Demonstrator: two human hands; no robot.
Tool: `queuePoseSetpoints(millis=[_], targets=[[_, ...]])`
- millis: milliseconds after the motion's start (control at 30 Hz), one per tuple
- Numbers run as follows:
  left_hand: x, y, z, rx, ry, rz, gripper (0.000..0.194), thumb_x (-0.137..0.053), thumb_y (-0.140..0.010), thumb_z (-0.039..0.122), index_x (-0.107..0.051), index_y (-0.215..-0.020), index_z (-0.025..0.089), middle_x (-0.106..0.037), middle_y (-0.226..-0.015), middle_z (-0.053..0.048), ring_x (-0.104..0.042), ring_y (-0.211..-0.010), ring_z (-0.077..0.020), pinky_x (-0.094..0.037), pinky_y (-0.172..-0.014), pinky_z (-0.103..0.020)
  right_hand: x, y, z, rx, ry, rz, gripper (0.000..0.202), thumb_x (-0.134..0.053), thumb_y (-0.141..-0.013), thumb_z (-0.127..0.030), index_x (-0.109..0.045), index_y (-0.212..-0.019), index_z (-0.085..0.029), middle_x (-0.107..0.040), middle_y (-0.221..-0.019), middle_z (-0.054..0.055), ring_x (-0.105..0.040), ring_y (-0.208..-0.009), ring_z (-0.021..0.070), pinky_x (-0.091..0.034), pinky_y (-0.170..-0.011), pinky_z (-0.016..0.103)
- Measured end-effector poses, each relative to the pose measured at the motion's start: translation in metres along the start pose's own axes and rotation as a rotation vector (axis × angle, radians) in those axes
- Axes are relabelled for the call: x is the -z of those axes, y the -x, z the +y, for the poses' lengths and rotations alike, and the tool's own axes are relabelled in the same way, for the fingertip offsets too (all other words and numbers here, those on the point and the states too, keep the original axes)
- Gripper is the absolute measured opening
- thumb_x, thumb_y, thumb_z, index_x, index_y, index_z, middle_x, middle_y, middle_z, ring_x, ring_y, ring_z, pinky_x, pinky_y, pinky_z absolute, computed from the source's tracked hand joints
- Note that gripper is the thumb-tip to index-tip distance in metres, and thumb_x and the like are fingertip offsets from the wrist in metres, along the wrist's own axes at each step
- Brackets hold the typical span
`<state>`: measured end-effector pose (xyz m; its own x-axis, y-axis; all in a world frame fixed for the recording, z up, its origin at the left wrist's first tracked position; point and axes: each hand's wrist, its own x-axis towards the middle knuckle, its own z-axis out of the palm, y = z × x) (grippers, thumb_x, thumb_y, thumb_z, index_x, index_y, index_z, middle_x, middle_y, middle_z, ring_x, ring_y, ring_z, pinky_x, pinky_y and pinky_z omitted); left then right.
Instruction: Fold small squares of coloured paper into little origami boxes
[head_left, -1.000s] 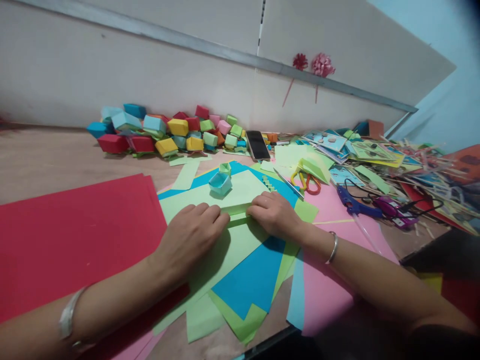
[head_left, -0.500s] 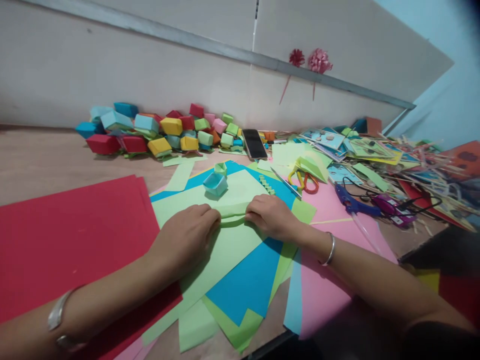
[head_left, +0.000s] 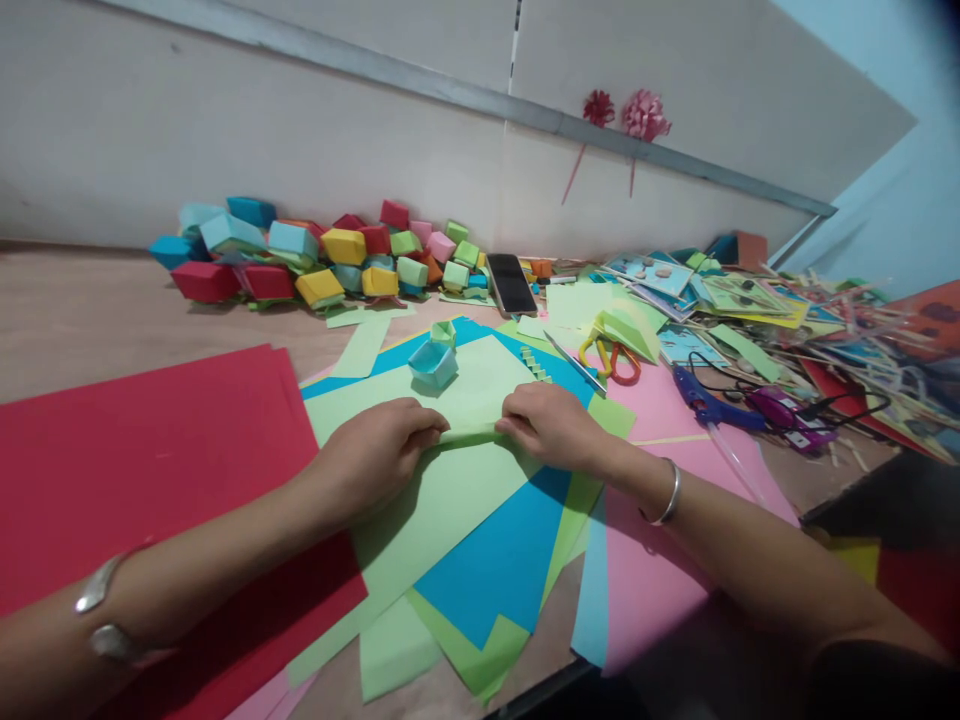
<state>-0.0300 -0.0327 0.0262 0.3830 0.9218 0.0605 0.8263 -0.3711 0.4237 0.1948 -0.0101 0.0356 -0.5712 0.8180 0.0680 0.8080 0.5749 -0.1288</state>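
A narrow folded strip of light green paper (head_left: pixel 472 435) stretches between my two hands, above a light green sheet (head_left: pixel 420 530). My left hand (head_left: pixel 390 450) pinches its left end, and my right hand (head_left: pixel 547 425) pinches its right end. Just beyond the strip sit a small light blue paper box (head_left: pixel 433 364) and a smaller green paper piece (head_left: pixel 443 334). A zigzag-folded green strip (head_left: pixel 535 365) lies behind my right hand. Blue sheets (head_left: pixel 480 570) show under the light green one.
Red sheets (head_left: pixel 150 450) lie at left, pink sheets (head_left: pixel 652 570) at right. Colourful paper boxes (head_left: pixel 345 248) and a phone (head_left: pixel 512 285) stand along the wall. Scissors (head_left: pixel 624 364), a blue glue gun (head_left: pixel 709 402) and piled cards and sticks (head_left: pixel 750 300) are at right.
The green paper between my hands has become narrower and flatter; its open gap no longer shows. Both hands have shifted slightly, and the camera view has moved a little.
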Motion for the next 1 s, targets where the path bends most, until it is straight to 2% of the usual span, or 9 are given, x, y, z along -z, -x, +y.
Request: queuePoseSetpoints(millis=[167, 300, 400, 500, 667, 800, 1000], targets=[[0.003, -0.004, -0.001, 0.061, -0.005, -0.051, 0.034, -0.042, -0.089, 0.029, -0.075, -0.093, 0.021, -0.076, -0.095, -0.008, -0.068, -0.089, -0.0271, -0.050, -0.072, -0.035, -0.002, -0.001, 0.003, 0.027, -0.051, -0.024, 0.027, -0.059, -0.095, -0.028, -0.064, -0.071, -0.016, -0.060, -0.074, 0.003, -0.047, -0.070, 0.0140, -0.027, -0.062, 0.027], [0.001, -0.003, -0.003, 0.024, 0.010, -0.042, 0.032, -0.043, -0.087, 0.028, -0.074, -0.088, 0.020, -0.075, -0.092, -0.009, -0.067, -0.086, -0.0268, -0.049, -0.071, -0.036, -0.007, 0.000, 0.008, 0.156, -0.189, 0.074, 0.008, -0.066, -0.090, -0.020, -0.072, -0.088, -0.016, -0.065, -0.085, 0.004, -0.053, -0.081, 0.0151, -0.034, -0.071, 0.026], [-0.002, 0.000, -0.003, -0.020, 0.080, -0.017, 0.031, -0.044, -0.087, 0.029, -0.074, -0.088, 0.019, -0.075, -0.087, -0.009, -0.066, -0.081, -0.0247, -0.047, -0.067, -0.034, -0.011, 0.000, 0.007, 0.230, -0.230, 0.118, 0.010, -0.069, -0.089, -0.025, -0.074, -0.096, -0.019, -0.066, -0.088, 0.005, -0.054, -0.085, 0.0163, -0.035, -0.074, 0.028], [-0.001, 0.003, 0.000, -0.024, 0.096, -0.039, 0.029, -0.045, -0.087, 0.031, -0.072, -0.087, 0.021, -0.074, -0.082, -0.007, -0.064, -0.074, -0.0218, -0.044, -0.061, -0.031, -0.013, 0.001, 0.002, 0.231, -0.216, 0.091, 0.012, -0.065, -0.092, -0.026, -0.073, -0.088, -0.018, -0.067, -0.085, 0.004, -0.052, -0.081, 0.0160, -0.033, -0.072, 0.028], [0.004, 0.006, 0.007, 0.039, -0.009, -0.058, 0.028, -0.045, -0.088, 0.034, -0.068, -0.079, 0.021, -0.072, -0.074, -0.004, -0.061, -0.066, -0.0195, -0.036, -0.054, -0.027, -0.008, 0.005, -0.004, 0.099, -0.201, 0.042, 0.015, -0.065, -0.091, -0.026, -0.068, -0.079, -0.016, -0.065, -0.078, 0.003, -0.050, -0.076, 0.0147, -0.030, -0.069, 0.028], [0.005, 0.009, 0.010, 0.050, -0.053, -0.047, 0.022, -0.048, -0.089, 0.030, -0.066, -0.078, 0.021, -0.071, -0.075, -0.004, -0.061, -0.066, -0.0188, -0.033, -0.053, -0.026, -0.005, 0.008, 0.000, 0.036, -0.123, 0.037, 0.026, -0.060, -0.096, -0.030, -0.068, -0.076, -0.016, -0.064, -0.074, 0.003, -0.047, -0.072, 0.0141, -0.027, -0.066, 0.029], [0.006, 0.009, 0.013, 0.067, -0.058, -0.099, 0.022, -0.046, -0.091, 0.028, -0.063, -0.079, 0.021, -0.069, -0.076, -0.005, -0.061, -0.070, -0.0206, -0.034, -0.055, -0.027, -0.007, 0.005, 0.011, 0.173, 0.010, 0.017, 0.029, -0.063, -0.095, -0.035, -0.069, -0.074, -0.015, -0.063, -0.073, 0.003, -0.045, -0.071, 0.0142, -0.022, -0.064, 0.031]])
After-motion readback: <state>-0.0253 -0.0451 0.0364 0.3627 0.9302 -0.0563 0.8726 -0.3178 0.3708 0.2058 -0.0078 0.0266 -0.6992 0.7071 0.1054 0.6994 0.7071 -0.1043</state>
